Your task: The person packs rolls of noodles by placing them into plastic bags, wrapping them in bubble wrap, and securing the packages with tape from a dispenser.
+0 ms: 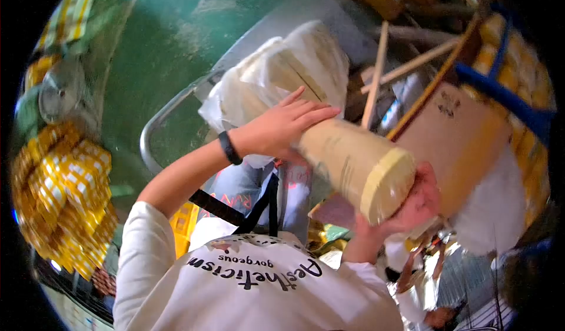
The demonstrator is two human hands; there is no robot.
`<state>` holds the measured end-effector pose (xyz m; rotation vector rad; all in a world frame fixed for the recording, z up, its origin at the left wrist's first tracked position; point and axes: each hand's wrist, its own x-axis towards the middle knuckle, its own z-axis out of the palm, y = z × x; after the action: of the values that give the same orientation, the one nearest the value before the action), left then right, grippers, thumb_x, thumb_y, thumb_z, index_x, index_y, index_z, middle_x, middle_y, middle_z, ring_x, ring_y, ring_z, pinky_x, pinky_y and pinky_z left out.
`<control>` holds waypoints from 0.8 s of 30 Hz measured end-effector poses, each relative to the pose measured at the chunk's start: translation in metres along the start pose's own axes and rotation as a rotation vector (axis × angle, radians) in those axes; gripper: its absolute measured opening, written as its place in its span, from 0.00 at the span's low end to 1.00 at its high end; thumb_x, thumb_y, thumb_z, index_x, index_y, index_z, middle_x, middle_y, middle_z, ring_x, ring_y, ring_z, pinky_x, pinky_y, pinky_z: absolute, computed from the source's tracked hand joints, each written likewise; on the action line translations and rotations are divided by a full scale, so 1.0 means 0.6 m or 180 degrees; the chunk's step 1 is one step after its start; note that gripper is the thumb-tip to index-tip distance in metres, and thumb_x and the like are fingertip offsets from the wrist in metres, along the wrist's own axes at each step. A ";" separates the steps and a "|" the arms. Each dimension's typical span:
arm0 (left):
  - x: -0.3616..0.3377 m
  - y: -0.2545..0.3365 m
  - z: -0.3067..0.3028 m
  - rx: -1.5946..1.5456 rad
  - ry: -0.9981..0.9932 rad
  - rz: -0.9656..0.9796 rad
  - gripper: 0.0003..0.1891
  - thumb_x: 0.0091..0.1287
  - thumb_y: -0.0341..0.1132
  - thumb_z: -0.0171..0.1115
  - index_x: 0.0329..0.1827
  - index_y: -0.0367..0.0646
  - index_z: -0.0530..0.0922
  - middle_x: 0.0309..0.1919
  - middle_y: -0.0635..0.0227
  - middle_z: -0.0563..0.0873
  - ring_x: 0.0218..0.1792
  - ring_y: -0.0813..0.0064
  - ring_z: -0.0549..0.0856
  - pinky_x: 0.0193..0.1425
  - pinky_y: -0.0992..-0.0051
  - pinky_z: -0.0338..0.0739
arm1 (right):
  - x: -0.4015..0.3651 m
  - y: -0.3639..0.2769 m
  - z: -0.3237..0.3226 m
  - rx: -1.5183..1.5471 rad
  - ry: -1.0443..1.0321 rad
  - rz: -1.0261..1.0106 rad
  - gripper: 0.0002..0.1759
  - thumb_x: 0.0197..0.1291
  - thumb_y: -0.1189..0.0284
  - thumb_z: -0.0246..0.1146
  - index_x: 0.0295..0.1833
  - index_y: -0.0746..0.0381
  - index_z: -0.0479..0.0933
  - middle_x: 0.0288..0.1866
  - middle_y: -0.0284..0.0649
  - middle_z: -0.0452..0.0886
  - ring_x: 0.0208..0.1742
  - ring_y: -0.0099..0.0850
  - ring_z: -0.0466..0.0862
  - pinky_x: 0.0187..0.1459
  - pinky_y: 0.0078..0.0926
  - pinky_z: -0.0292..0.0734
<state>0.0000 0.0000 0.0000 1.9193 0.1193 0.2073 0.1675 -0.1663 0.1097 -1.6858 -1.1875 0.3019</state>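
Note:
A tan, wrapped cylindrical bundle [347, 160] with a pale round end lies tilted between my two hands. My left hand [288, 125], with a black band on its wrist, rests against its upper-left end; the thumb side is partly hidden. Around the pale end at the lower right, my right hand [418, 201] supports it from beneath, palm turned up. Just beyond my left hand, a translucent white plastic bag [253, 83] holds pale, flat-looking pieces. What is inside the wrapped bundle I cannot make out.
A curved metal rail [150, 131] stands left of the bag. Wooden sticks [376, 78] cross at the upper right, near a cardboard sheet [459, 136] and a blue frame [506, 95]. Yellow-and-white checked bundles [65, 195] lie far left. Another person [412, 301] shows at the lower right.

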 end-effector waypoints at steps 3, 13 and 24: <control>0.009 0.086 0.040 -0.0473 -0.0235 -0.0043 0.57 0.37 0.55 0.78 0.69 0.39 0.58 0.57 0.51 0.75 0.56 0.49 0.77 0.62 0.59 0.71 | -0.046 -0.049 -0.039 0.0005 0.1027 0.0978 0.56 0.47 0.48 0.72 0.73 0.59 0.47 0.66 0.50 0.65 0.56 0.38 0.76 0.51 0.39 0.77; 0.012 0.305 0.311 -0.1458 -0.1896 -0.1436 0.57 0.51 0.52 0.72 0.72 0.32 0.44 0.57 0.43 0.72 0.54 0.49 0.77 0.57 0.60 0.73 | -0.337 -0.075 -0.241 0.1689 0.1735 0.3549 0.53 0.40 0.70 0.77 0.71 0.63 0.54 0.59 0.42 0.71 0.57 0.36 0.75 0.55 0.32 0.76; -0.034 0.188 0.290 0.0114 -0.0304 -0.1047 0.13 0.59 0.35 0.62 0.45 0.41 0.76 0.36 0.61 0.79 0.39 0.59 0.79 0.44 0.63 0.76 | -0.339 0.122 -0.509 -0.4801 -0.0139 0.1972 0.27 0.57 0.73 0.66 0.62 0.65 0.70 0.60 0.46 0.73 0.58 0.39 0.74 0.61 0.31 0.67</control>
<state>0.0131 -0.2029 0.0445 1.9100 0.3727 -0.1076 0.3148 -0.5097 0.1239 -3.3616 -0.8410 -0.3264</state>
